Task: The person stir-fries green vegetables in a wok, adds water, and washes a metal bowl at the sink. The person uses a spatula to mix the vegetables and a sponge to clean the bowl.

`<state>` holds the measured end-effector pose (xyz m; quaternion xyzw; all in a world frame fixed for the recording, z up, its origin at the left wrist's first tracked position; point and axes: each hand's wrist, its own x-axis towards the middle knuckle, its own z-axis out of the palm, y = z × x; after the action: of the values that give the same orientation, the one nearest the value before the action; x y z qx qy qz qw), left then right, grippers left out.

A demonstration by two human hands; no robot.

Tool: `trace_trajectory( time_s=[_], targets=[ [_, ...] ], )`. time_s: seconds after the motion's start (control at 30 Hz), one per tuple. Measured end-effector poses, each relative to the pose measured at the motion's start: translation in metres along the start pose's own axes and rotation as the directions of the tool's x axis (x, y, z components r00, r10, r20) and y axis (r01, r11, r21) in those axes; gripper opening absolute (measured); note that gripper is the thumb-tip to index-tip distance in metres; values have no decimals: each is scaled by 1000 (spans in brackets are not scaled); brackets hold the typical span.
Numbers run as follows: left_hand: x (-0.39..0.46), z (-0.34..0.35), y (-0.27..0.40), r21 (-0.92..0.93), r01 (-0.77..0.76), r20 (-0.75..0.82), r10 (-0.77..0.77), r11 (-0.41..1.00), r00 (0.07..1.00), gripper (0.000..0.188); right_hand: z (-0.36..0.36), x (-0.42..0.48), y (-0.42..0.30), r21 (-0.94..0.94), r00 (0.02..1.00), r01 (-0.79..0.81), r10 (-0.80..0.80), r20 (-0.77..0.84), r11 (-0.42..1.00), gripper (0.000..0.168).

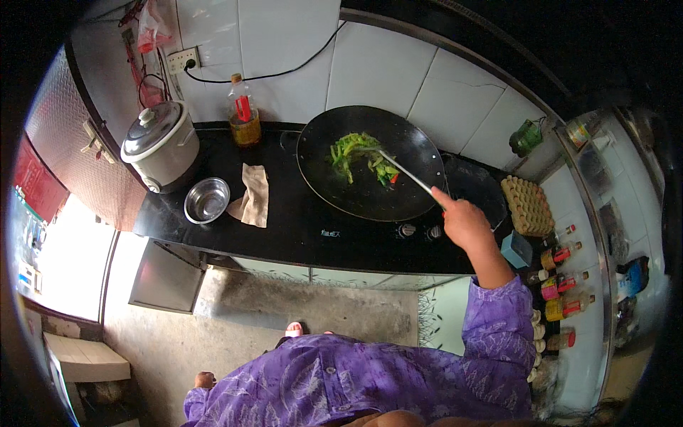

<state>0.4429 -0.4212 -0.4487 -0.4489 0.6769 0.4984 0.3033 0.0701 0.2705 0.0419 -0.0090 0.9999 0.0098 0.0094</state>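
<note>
My right hand (pixel 467 221) grips the handle of a metal spatula (pixel 406 172), which slants down into a large black wok (pixel 341 200) on the stove. The spatula's head is partly hidden among cut green vegetables (pixel 355 147) with a few red pieces near the wok's middle. At my left side, low and away from the counter, hangs my left hand (pixel 205 380). Its fingers look curled, but they are too small to make out clearly, and no object shows in it.
Left of the wok, the black counter (pixel 299 243) holds a folded beige cloth (pixel 256 197), a steel bowl (pixel 207 200), an oil bottle (pixel 244 120) and a lidded white electric cooker (pixel 160 144). On the right are egg trays (pixel 528 205), a blue container (pixel 516 250) and several bottles (pixel 565 280).
</note>
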Motion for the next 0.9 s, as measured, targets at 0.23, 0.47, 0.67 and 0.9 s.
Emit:
trace_trajectory(
  time_s=[0.23,0.47,0.67,0.9],
  targets=[
    [24,-9,32,26,49,-56,-48,998,997,15,28,45,-32,38,997,-78,79,-26,996,56],
    [56,-9,72,-23,45,-5,-45,999,999,15,-52,-52,-29,26,996,-1,-1,93,1000,60],
    [67,-27,78,-31,76,-28,-77,997,997,15,-88,-90,-75,-130,931,-64,105,348,990,60],
    [84,-16,113,-23,53,0,-53,998,999,15,-11,10,-61,-9,984,-146,146,104,989,58]
  ],
)
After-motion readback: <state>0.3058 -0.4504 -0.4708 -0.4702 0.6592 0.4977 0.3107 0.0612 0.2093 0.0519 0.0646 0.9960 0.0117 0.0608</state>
